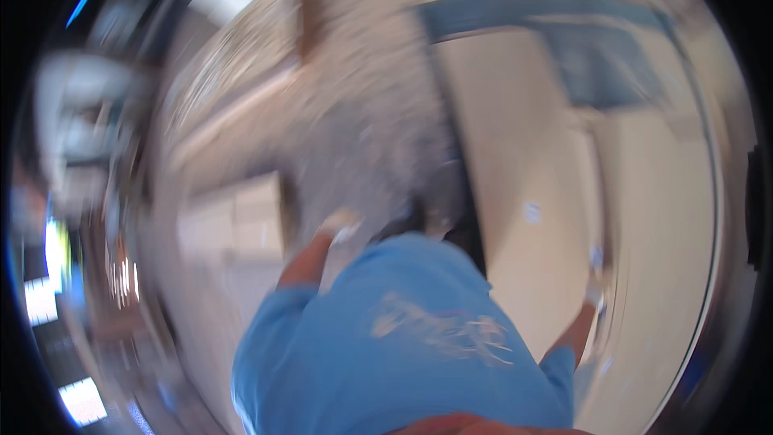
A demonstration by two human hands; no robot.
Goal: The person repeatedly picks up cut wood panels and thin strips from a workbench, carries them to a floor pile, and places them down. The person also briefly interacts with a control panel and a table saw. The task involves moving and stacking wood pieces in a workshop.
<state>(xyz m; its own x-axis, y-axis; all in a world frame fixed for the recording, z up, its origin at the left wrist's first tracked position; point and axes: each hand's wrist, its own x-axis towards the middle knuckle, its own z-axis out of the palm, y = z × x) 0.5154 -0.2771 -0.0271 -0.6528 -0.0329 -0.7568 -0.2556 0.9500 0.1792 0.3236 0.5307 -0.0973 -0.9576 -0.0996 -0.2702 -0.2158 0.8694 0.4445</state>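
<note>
Motion blur smears the whole view. My left hand (342,222), in what looks like a pale glove, hangs beside my body over the floor. The nearest thing to it is a pale tan block or stack (233,219) at the left. My right hand (596,290), also pale and blurred, reaches out to the right over a wide tan panel or bench top (523,161). It is at the near end of a long brown strip or raised edge (592,185). Whether it touches or holds the strip is unclear. The fingers of both hands are smeared.
A dark frame (531,6) borders the panel's far side, with a dark grey flat piece (600,64) on it. The grey-brown floor (362,121) looks littered. At far left stand blurred shelves or machinery (84,113). A pale strip or board (237,109) lies at upper left.
</note>
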